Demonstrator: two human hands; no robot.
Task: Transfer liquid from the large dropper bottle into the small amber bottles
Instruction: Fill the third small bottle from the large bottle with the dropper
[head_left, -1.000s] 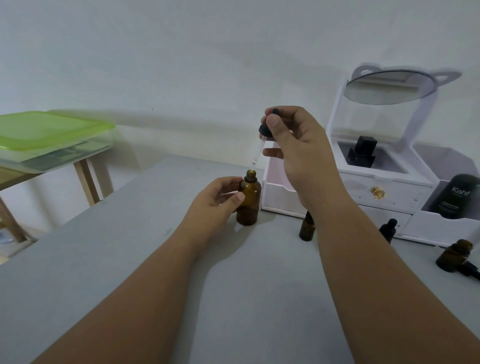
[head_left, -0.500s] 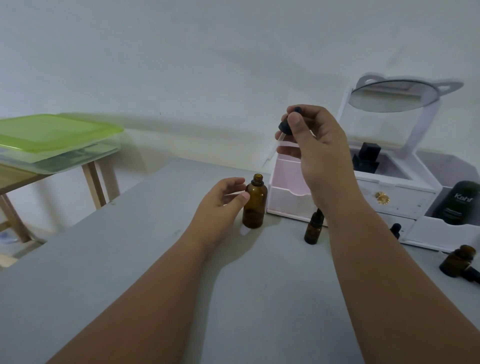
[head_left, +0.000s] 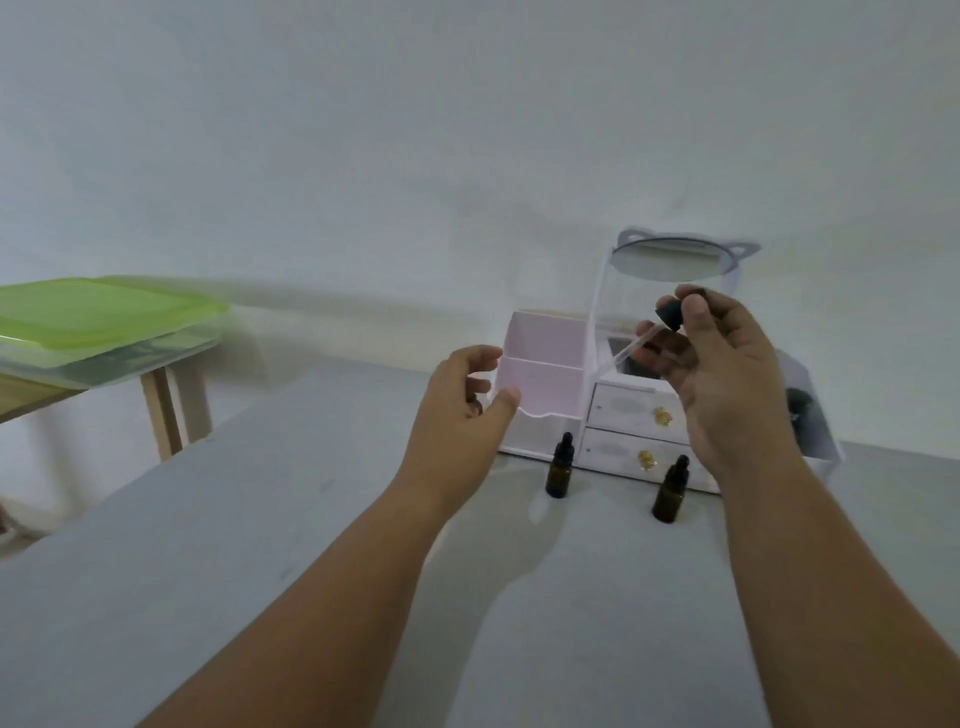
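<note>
The right hand (head_left: 727, 379) pinches the black bulb of the dropper (head_left: 669, 316) between thumb and fingertips. It is raised in front of the organizer (head_left: 545, 374), with the glass tube slanting down and to the left. Holding it by the bulb probably keeps the wet tube off everything and leaves the thumb ready to squeeze.

The left hand (head_left: 462, 410) hangs in a loose C just left of the organizer's front and grips nothing that shows. The organizer's pale wall is visible through the gap between thumb and fingers. It looks ready to steady or open a bottle.

Two small bottles (head_left: 559, 467) (head_left: 670, 491) stand upright on the table (head_left: 260, 545), just in front of the organizer's drawers and a little apart. Both have their black tops on, so one likely has to be opened before it can take any liquid.

The large bottle is nowhere to be made out. A dark patch inside the left palm may be only shadow. The tube is blurred, so I cannot tell whether it holds liquid. The right hand covers much of the organizer's right side, where something dark (head_left: 800, 410) is half hidden. Both drawers are partly blocked by the wrist.
</note>
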